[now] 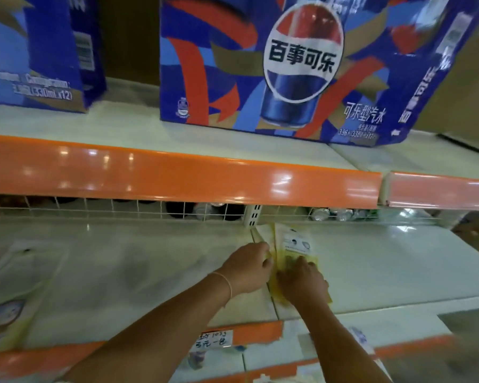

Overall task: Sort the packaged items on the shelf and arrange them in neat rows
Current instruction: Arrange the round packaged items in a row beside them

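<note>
We look down at a white shelf [385, 261] where both our hands meet over a small stack of yellow packets [293, 244] lying flat near the middle seam of the shelf, just in front of the wire grid [122, 208] at the back. Our left hand [249, 268], a thin band on its wrist, rests at the left edge of the packets with its fingers curled inward against them; the fingertips are blurred, so we cannot tell whether they pinch the edge or only press it. Our right hand [302, 280] lies on top of the lower part of the packets, fingers bent down over them and covering most of the yellow; whether it grips or merely presses we cannot tell either. The upper end of the top packet, with a white label, shows beyond our fingers.

At the far left of the same shelf lies another pale packet [14, 297] with a round emblem, well apart from the stack. On the orange front rail below our left arm sits a handwritten price tag [213, 341]. The shelf above, edged by a glossy orange rail [177, 175], carries a large Pepsi can carton [288, 67] and a second blue carton [39, 51] to its left. Behind the grid, dark bottles and cans are dimly visible.
</note>
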The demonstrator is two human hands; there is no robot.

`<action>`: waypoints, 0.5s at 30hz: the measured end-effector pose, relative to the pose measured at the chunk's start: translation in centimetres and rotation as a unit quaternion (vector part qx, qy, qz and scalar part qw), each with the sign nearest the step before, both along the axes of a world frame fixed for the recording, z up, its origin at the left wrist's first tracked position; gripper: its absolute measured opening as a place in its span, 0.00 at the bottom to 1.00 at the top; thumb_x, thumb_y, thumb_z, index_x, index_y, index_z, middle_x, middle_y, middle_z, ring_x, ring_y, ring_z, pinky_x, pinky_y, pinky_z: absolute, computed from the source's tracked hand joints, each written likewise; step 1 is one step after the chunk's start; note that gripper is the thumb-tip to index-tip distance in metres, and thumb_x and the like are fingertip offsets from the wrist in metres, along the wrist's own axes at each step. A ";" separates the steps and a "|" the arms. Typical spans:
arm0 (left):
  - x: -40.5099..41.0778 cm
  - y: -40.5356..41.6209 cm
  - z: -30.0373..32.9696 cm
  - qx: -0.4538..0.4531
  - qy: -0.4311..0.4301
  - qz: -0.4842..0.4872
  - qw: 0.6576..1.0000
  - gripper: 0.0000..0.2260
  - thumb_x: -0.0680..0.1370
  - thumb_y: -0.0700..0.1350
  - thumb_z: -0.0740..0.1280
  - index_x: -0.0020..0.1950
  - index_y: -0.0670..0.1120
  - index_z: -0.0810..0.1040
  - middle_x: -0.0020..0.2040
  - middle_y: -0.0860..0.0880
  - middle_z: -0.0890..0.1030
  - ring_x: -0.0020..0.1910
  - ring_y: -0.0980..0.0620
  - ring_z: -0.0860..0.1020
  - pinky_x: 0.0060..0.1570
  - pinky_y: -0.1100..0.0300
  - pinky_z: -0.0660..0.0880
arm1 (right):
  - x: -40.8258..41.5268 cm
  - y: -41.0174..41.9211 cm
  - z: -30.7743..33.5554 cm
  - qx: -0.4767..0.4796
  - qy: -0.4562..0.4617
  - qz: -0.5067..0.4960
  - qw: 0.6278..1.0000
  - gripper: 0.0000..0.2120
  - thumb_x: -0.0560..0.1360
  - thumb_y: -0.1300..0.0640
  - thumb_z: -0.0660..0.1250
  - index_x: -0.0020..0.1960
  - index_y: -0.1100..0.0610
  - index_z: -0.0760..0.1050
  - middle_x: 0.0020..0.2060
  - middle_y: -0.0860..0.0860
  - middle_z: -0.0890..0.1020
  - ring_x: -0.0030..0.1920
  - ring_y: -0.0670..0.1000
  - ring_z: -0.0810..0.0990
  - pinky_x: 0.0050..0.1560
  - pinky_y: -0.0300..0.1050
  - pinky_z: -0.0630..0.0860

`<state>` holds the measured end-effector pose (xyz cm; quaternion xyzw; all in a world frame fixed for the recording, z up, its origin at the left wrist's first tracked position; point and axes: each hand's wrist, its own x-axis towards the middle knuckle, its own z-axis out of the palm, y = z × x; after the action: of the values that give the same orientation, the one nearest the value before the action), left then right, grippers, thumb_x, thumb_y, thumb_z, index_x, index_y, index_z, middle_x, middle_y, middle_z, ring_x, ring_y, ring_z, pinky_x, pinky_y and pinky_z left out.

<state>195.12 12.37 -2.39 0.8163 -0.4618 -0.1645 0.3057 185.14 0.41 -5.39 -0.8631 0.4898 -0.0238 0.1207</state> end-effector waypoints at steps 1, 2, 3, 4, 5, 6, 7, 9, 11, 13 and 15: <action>-0.2 -0.3 0.0 0.005 -0.002 0.002 1.000 0.17 0.81 0.51 0.56 0.66 0.45 0.71 0.61 0.45 0.77 0.58 0.46 0.75 0.57 0.50 0.74 | 0.0 -0.2 -0.1 -0.001 0.001 0.006 1.000 0.20 0.73 0.44 0.60 0.59 0.55 0.69 0.55 0.54 0.78 0.55 0.58 0.78 0.57 0.51 0.74; -0.3 -0.5 0.0 0.009 -0.003 0.005 1.000 0.17 0.81 0.52 0.55 0.67 0.45 0.71 0.60 0.45 0.77 0.57 0.46 0.76 0.57 0.51 0.74 | 0.0 -0.3 -0.2 -0.004 -0.002 0.013 1.000 0.18 0.72 0.45 0.60 0.56 0.55 0.70 0.52 0.53 0.80 0.53 0.58 0.79 0.55 0.51 0.75; -0.3 -0.7 0.0 0.010 -0.006 0.008 1.000 0.17 0.81 0.52 0.55 0.66 0.45 0.71 0.59 0.45 0.77 0.56 0.46 0.76 0.55 0.51 0.75 | 0.0 -0.4 -0.4 -0.009 -0.008 0.022 1.000 0.16 0.72 0.46 0.59 0.55 0.55 0.69 0.50 0.53 0.80 0.50 0.57 0.80 0.53 0.51 0.75; -0.3 -0.7 0.0 0.011 -0.008 0.010 1.000 0.17 0.81 0.52 0.56 0.65 0.45 0.72 0.59 0.45 0.78 0.56 0.46 0.76 0.55 0.52 0.75 | 0.0 -0.4 -0.5 -0.015 -0.013 0.032 0.999 0.14 0.72 0.47 0.59 0.53 0.55 0.69 0.47 0.53 0.81 0.48 0.57 0.80 0.52 0.50 0.76; -0.3 -0.8 -0.2 0.012 -0.007 0.013 1.000 0.17 0.81 0.52 0.56 0.66 0.45 0.72 0.59 0.46 0.78 0.57 0.47 0.76 0.55 0.53 0.74 | 0.0 -0.4 -0.6 -0.021 -0.017 0.044 0.999 0.13 0.72 0.48 0.59 0.51 0.55 0.68 0.46 0.52 0.81 0.47 0.57 0.81 0.50 0.50 0.77; -0.2 -0.9 -0.4 0.013 -0.003 0.015 1.000 0.17 0.81 0.52 0.56 0.67 0.46 0.71 0.61 0.46 0.77 0.58 0.47 0.76 0.55 0.55 0.74 | 0.1 -0.5 -0.7 -0.026 -0.021 0.056 0.998 0.10 0.72 0.50 0.59 0.50 0.55 0.67 0.45 0.52 0.81 0.46 0.57 0.81 0.49 0.49 0.77; -0.1 -1.0 -0.6 0.015 0.003 0.018 1.000 0.18 0.81 0.52 0.57 0.68 0.47 0.71 0.62 0.47 0.77 0.59 0.48 0.76 0.56 0.55 0.73 | 0.1 -0.5 -0.7 -0.027 -0.023 0.064 0.997 0.08 0.72 0.51 0.58 0.48 0.54 0.66 0.44 0.52 0.81 0.45 0.57 0.81 0.48 0.49 0.77; 0.1 -1.2 -1.0 0.018 0.007 0.024 1.000 0.18 0.81 0.52 0.57 0.68 0.47 0.71 0.63 0.47 0.77 0.60 0.48 0.75 0.58 0.54 0.73 | 0.2 -0.6 -0.6 -0.030 -0.023 0.072 0.997 0.05 0.72 0.54 0.58 0.47 0.53 0.64 0.43 0.51 0.81 0.45 0.56 0.81 0.47 0.47 0.76; 0.1 -1.3 -1.3 0.018 0.005 0.027 0.999 0.17 0.82 0.51 0.57 0.66 0.45 0.73 0.62 0.46 0.77 0.60 0.47 0.75 0.59 0.52 0.73 | 0.1 -0.8 -0.5 -0.042 -0.015 0.081 0.996 0.03 0.72 0.57 0.58 0.46 0.53 0.67 0.42 0.50 0.82 0.44 0.55 0.82 0.44 0.45 0.76; -0.1 -1.4 -1.4 0.015 0.008 0.024 1.000 0.16 0.82 0.50 0.57 0.64 0.43 0.73 0.61 0.44 0.78 0.59 0.47 0.76 0.59 0.51 0.74 | -0.2 -0.9 -0.3 -0.050 -0.024 0.085 0.995 0.04 0.73 0.58 0.58 0.46 0.53 0.70 0.41 0.50 0.82 0.42 0.55 0.81 0.41 0.44 0.74; -0.1 -1.5 -1.7 0.003 0.021 0.027 0.999 0.16 0.82 0.50 0.58 0.64 0.43 0.73 0.60 0.44 0.78 0.58 0.47 0.76 0.58 0.52 0.74 | -0.5 -0.9 0.0 -0.049 -0.074 0.074 0.993 0.04 0.76 0.58 0.58 0.46 0.55 0.71 0.38 0.52 0.80 0.40 0.56 0.80 0.38 0.44 0.72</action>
<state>194.97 10.83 -4.09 0.8259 -0.4323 -0.1745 0.3170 184.68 -0.54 -5.42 -0.8979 0.4122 -0.1025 0.1157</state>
